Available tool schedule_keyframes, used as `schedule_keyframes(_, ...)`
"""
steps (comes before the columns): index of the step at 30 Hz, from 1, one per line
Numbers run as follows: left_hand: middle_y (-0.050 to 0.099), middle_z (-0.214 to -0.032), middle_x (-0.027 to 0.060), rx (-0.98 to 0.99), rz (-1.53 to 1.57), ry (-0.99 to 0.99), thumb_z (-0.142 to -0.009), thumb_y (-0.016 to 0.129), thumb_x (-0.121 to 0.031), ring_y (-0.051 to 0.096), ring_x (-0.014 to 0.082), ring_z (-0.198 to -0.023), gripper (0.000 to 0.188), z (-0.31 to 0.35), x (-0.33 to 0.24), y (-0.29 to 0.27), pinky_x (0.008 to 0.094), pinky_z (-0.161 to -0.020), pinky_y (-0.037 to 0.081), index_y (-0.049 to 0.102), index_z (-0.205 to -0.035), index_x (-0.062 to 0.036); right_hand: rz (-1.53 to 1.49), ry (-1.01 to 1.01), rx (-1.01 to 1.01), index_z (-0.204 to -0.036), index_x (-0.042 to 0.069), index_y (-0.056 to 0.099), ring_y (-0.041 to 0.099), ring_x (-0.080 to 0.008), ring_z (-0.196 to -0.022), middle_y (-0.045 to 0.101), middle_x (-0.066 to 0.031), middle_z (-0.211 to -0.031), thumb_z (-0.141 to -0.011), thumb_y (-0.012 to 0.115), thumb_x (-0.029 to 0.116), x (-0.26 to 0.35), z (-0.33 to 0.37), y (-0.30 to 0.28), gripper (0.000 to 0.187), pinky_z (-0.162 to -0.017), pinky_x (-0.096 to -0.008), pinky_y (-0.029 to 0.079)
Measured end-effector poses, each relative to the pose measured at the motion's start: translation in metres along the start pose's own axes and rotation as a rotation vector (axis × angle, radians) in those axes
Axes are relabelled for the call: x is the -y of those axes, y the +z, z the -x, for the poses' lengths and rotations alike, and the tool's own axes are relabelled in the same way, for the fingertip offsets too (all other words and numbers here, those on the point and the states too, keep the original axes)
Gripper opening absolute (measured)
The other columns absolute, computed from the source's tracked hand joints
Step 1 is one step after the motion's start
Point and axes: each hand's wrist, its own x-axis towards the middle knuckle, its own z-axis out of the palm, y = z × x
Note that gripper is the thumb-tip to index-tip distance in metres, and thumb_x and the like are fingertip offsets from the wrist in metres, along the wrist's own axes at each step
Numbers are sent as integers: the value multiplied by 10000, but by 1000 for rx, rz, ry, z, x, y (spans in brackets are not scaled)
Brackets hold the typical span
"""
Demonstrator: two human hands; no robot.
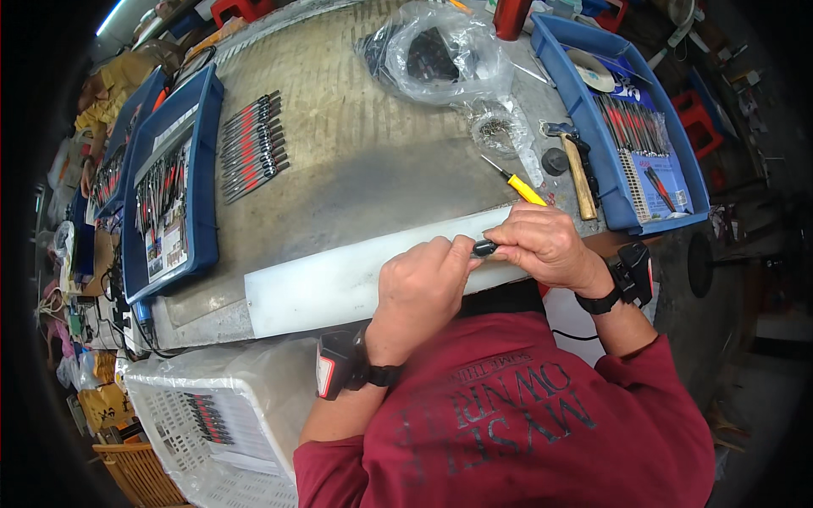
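Over a long white board [315, 284] at the table's near edge, my two hands meet on a small, glossy black piece [483, 248]. My left hand [426, 278] pinches its left end between thumb and fingers. On its other side, my right hand [546, 243] grips it with closed fingertips. Fingers cover most of the piece, so its full shape is hidden. Just beyond my right hand lies a screwdriver [523, 188] with a yellow handle, its thin shaft pointing away to the left.
Slim red-and-black tools [252, 146] lie in a row on the table [330, 102]. Blue trays with similar pieces stand left [212, 169] and right [576, 93]. A wooden-handled hammer [581, 178], a clear plastic bag [483, 59] and a white basket [254, 406] are nearby.
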Motion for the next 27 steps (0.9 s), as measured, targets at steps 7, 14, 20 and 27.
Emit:
schedule_keyframes(7,462,-648,57,6,-28,5,-793,665,-186,529,214,-546,199,-2,0,1,347,-471,428,561,-914,-68,-65,21,-6,-875,-32,654,568,-251,-621,579,-108,-678,-728,718,47,-4,3,1,179,-576,-344,448)
schedule_keyframes(14,499,-663,72,42,16,-20,-748,718,-122,531,242,-540,249,0,2,0,353,-484,429,600,-962,-70,-64,14,19,-885,-33,656,570,-247,-619,579,-104,-673,-734,720,55,-5,4,-1,186,-570,-340,444)
schedule_keyframes(20,491,-648,61,10,22,-7,-750,720,-126,525,229,-524,239,-1,3,2,340,-471,421,607,-954,-72,-69,19,9,-870,-30,665,569,-245,-605,576,-97,-647,-729,728,59,-6,2,-3,178,-567,-340,445)
schedule_keyframes(27,490,-644,56,0,-11,-30,-742,728,-127,523,217,-521,260,0,1,4,336,-463,415,607,-966,-71,-38,69,-26,-849,27,665,582,-265,-653,587,-102,-680,-710,731,92,-6,5,2,167,-602,-358,465)
